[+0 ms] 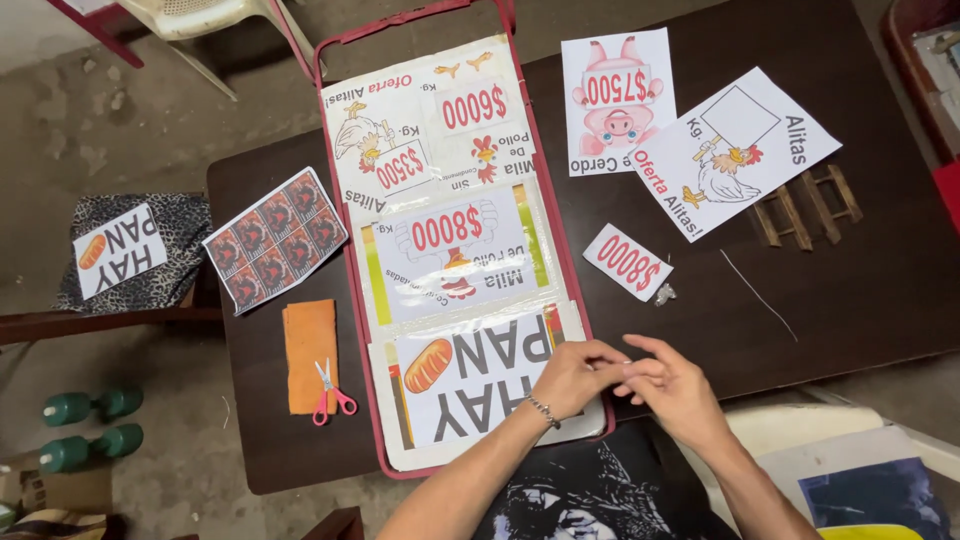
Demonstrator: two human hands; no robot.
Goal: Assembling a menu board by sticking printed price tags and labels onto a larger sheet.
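1. At the red frame's (352, 300) lower right edge, your left hand (575, 375) and right hand (680, 390) meet, fingertips pinched on something too small to tell.
2. Keep the bread sign (470, 375) flat (it lies under your left wrist) and work slowly.

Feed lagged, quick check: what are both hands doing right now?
Left hand: fingers curled, resting on the laminated bread sign; contents unclear.
Right hand: fingers pinched against the left; held item indiscernible.

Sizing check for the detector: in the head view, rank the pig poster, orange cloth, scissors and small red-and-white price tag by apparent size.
1. pig poster
2. orange cloth
3. Small price tag and scissors: they look alike in extent, so I won't rank them; the tag covers more solid area.
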